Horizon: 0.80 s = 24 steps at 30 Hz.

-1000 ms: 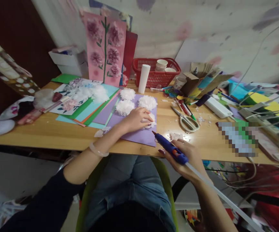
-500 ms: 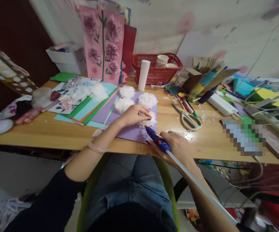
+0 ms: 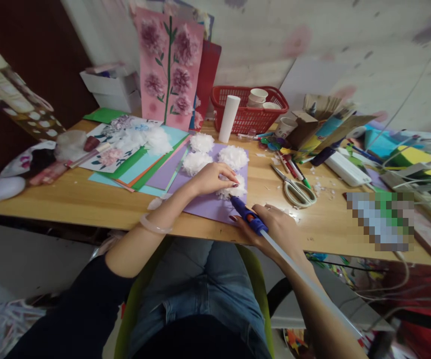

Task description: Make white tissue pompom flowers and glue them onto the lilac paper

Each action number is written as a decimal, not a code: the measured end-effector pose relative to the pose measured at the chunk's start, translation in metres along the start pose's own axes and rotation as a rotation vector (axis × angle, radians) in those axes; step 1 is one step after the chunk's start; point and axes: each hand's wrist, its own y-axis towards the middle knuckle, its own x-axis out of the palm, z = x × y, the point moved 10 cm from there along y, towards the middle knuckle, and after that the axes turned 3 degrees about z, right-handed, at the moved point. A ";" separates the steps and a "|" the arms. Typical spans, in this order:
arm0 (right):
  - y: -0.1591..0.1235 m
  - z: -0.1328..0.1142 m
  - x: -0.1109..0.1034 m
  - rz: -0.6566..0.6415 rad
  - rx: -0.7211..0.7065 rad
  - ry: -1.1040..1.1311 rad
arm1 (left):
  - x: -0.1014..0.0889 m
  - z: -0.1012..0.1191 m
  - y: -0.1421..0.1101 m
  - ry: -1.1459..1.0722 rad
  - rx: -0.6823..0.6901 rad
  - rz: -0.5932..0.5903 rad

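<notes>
My right hand (image 3: pixel 275 229) is wrapped round a blue glue gun (image 3: pixel 248 214), with a long glue stick (image 3: pixel 293 264) running out of its back. The gun's nozzle points at the lower edge of a white paper flower (image 3: pixel 233 188). From the left, my left hand (image 3: pixel 215 178) pinches the top of that flower with thumb and fingertips. Beneath it lies a purple sheet (image 3: pixel 208 212). Three more white paper flowers sit farther back on the sheet: one at the right (image 3: pixel 233 157), one at the left (image 3: pixel 197 163) and one behind (image 3: pixel 202 142).
Scissors (image 3: pixel 295 189) and markers (image 3: pixel 293 167) lie to the right. A white roll (image 3: pixel 229 119) stands before a red basket (image 3: pixel 250 112) of paper cups. Colored sheets (image 3: pixel 129 172) are stacked at the left, behind them a pink flower picture (image 3: pixel 170 75). A blurred-out flat object (image 3: pixel 375 219) lies far right.
The whole view has shifted slightly, so things appear a little farther right. Both hands keep their places at the flower, and the glue gun's nozzle stays by its lower edge.
</notes>
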 end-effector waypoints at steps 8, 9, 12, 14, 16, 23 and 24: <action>-0.001 0.004 0.003 0.006 0.016 0.036 | -0.002 0.002 -0.001 -0.007 -0.013 0.005; -0.002 0.006 0.003 0.003 0.019 0.037 | -0.002 0.002 -0.001 -0.006 -0.014 0.004; -0.004 0.009 0.002 -0.010 0.023 0.039 | -0.002 0.003 -0.001 0.000 -0.013 0.001; -0.005 0.009 0.001 -0.024 0.023 0.047 | -0.002 0.003 -0.001 0.002 -0.011 0.000; -0.005 0.008 -0.002 -0.024 0.016 0.057 | -0.002 0.003 -0.001 0.000 -0.009 0.002; -0.002 0.004 0.000 0.020 0.010 0.041 | -0.002 0.001 0.000 0.016 -0.013 0.004; -0.002 0.004 0.001 0.022 0.014 0.037 | -0.002 0.002 -0.001 0.016 -0.012 0.003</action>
